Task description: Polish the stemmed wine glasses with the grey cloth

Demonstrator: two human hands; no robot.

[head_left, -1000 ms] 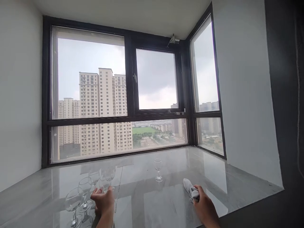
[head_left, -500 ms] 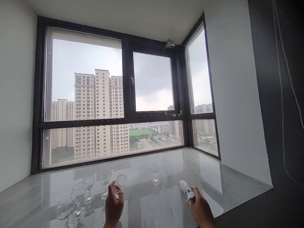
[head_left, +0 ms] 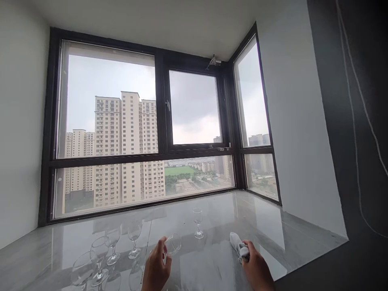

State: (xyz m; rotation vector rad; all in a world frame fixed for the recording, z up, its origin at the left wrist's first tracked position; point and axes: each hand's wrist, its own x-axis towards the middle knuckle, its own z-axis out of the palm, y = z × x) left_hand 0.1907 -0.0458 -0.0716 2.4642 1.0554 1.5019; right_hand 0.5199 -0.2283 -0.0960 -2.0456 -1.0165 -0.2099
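Observation:
My left hand (head_left: 158, 262) is closed around a clear wine glass (head_left: 173, 244), which is tipped over with its round rim facing away to the right. The fingers hide the glass's lower part. At the right, my right hand (head_left: 255, 260) grips a bunched white cloth (head_left: 239, 244) above the sill; one end of it pokes out toward the window. Another stemmed wine glass (head_left: 198, 222) stands upright between and beyond the two hands. Left of my left hand, several more wine glasses stand upright, the closest being a wine glass (head_left: 134, 236).
A glossy grey stone windowsill (head_left: 212, 262) carries the glasses and mirrors the window. Dark window frames (head_left: 121, 159) border it behind, with a white wall (head_left: 297, 121) at the right. A beaded cord (head_left: 353, 109) hangs by the dark wall.
My left hand has moved right with its wine glass, away from the standing group. My right hand and the cloth have stayed almost in place. The view has shifted slightly.

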